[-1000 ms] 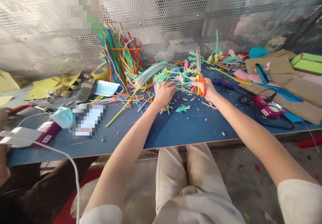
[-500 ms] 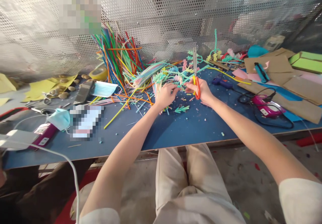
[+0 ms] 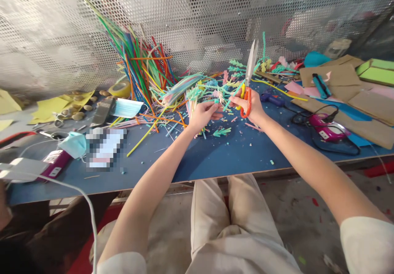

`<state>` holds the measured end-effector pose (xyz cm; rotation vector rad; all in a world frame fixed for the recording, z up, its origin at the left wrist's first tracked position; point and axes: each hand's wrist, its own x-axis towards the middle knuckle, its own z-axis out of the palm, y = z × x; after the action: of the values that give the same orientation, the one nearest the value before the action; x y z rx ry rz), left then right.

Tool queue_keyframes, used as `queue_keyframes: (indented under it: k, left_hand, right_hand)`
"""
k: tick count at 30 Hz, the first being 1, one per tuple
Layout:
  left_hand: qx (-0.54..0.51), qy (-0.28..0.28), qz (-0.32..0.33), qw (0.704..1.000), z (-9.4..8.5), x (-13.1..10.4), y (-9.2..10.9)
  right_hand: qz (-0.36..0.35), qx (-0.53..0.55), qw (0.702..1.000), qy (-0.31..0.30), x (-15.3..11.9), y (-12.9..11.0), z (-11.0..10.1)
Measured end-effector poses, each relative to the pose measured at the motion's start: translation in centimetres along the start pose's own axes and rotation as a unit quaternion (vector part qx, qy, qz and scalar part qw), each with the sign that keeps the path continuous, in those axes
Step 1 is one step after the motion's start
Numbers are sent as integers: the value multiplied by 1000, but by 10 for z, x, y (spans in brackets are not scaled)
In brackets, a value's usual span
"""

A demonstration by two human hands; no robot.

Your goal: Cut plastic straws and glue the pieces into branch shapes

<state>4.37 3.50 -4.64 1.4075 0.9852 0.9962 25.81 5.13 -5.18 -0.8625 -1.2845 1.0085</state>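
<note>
My left hand [image 3: 203, 116] is closed in a pinch, with a small turquoise pipe cleaner piece [image 3: 216, 100] at its fingertips. Scissors [image 3: 251, 62] with orange and yellow handles rest in my right hand [image 3: 255, 109], blades pointing up and away from the work. The fingertips of that hand also pinch a turquoise pipe cleaner [image 3: 228, 103], close beside the left fingers. Just below the hands, a leaf-shaped green pipe cleaner sprig [image 3: 222, 131] lies on the blue table [image 3: 212, 159]. Behind them is a pile of pastel pipe cleaners [image 3: 191, 86].
Long colourful pipe cleaners [image 3: 132, 69] lean on the perforated metal screen [image 3: 212, 15]. To the left are a face mask [image 3: 127, 108], yellow tape [image 3: 120, 89] and a phone [image 3: 106, 149]. Cardboard [image 3: 329, 79], a glue gun [image 3: 273, 98] and a pink power strip [image 3: 328, 127] lie right.
My right hand has shifted slightly right, and the scissors now tilt rightward. The left hand has barely moved, its fingers a little more extended. More green pipe cleaners show at the back left.
</note>
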Motion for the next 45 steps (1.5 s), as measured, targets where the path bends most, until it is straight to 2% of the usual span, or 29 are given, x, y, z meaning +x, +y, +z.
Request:
queue_keyframes:
  k: [3, 8, 15, 21, 25, 27, 29, 33, 37, 41, 45]
  left_hand:
    - [-47, -49, -39, 997, 1, -2, 2]
    - [-68, -103, -43, 991, 1, -2, -2]
    - [-86, -114, -25, 989, 3, -1, -5]
    - [-77, -103, -25, 991, 4, -2, -5]
    - [-61, -117, -20, 991, 3, 0, -6]
    - [-55, -104, 2, 993, 2, 1, -6]
    - [-55, -69, 36, 995, 0, 3, -6]
    - [-70, 18, 97, 993, -6, 6, 0]
    - [-69, 90, 139, 984, -9, 5, 9]
    - [-48, 110, 171, 978, -9, 4, 11]
    - [19, 84, 185, 979, -8, 3, 8]
  right_hand:
    - [-10, -15, 1000, -5, 0, -1, -1]
    - [-45, -49, 998, -23, -1, -2, -1]
    - [-68, -109, 992, -17, -7, -8, 4]
    - [-50, -112, 992, -21, -10, -17, 5]
    - [-43, -107, 993, -22, -12, -19, 8]
    - [-37, -96, 994, -25, -13, -18, 7]
    - [-31, -97, 994, -27, -13, -17, 4]
    - [-34, -186, 982, -29, -10, -15, -9]
    - [-16, -268, 959, -91, -5, -14, -19]
    - [-1, -288, 945, -153, -4, -8, -18]
    - [53, -239, 949, -198, -10, -7, -9]
